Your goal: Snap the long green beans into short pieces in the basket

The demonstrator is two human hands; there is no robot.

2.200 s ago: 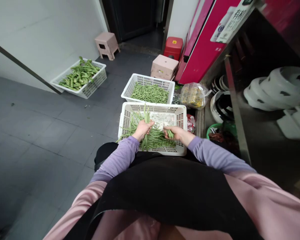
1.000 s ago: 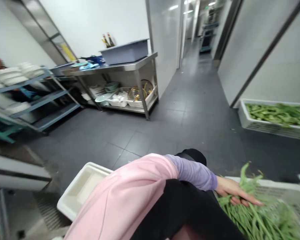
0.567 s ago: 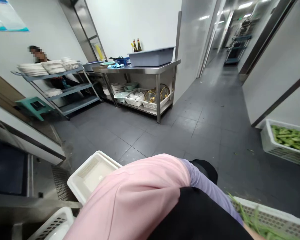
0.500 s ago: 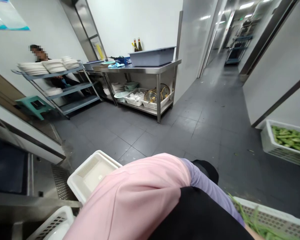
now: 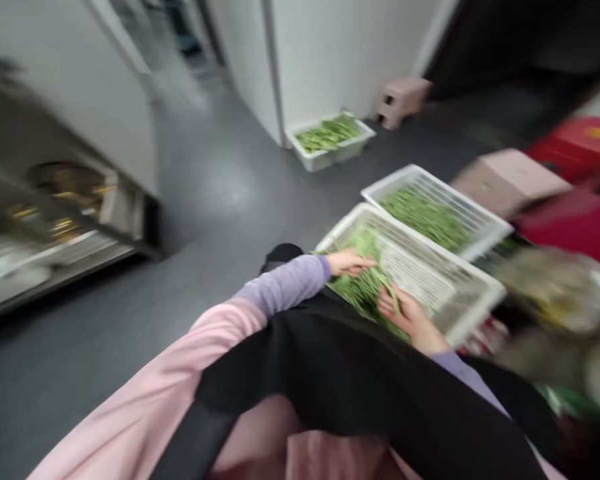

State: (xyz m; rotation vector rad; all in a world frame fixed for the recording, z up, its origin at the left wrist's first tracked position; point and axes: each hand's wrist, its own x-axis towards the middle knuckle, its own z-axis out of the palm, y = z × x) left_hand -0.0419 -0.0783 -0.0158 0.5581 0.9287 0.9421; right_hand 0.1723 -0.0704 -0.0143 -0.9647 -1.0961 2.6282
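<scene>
My left hand (image 5: pixel 351 262) is closed on long, thin-stemmed leafy greens (image 5: pixel 363 287), its fingers pressed together over the stems. Close by, my right hand (image 5: pixel 405 312) has its fingers curled, with a green stalk between thumb and fingers. Both hands are over the near side of a white slotted plastic basket (image 5: pixel 420 277). Pale leaves lie inside its left end, while its middle and right show bare bottom. Motion blur hides the finer detail of the stems.
Behind stands a second white basket (image 5: pixel 487 237) of green stalks (image 5: pixel 425 217). A third basket (image 5: pixel 325 160) of greens is by the wall, near a pink stool (image 5: pixel 403 100). Right are a larger pink stool (image 5: pixel 515 177) and a blurred clear bag (image 5: pixel 560 287). A steel shelf (image 5: pixel 145 220) stands left.
My view has swung right and down, away from the plate trolley and long table. Both hands, the greens and the near baskets have come into view.
</scene>
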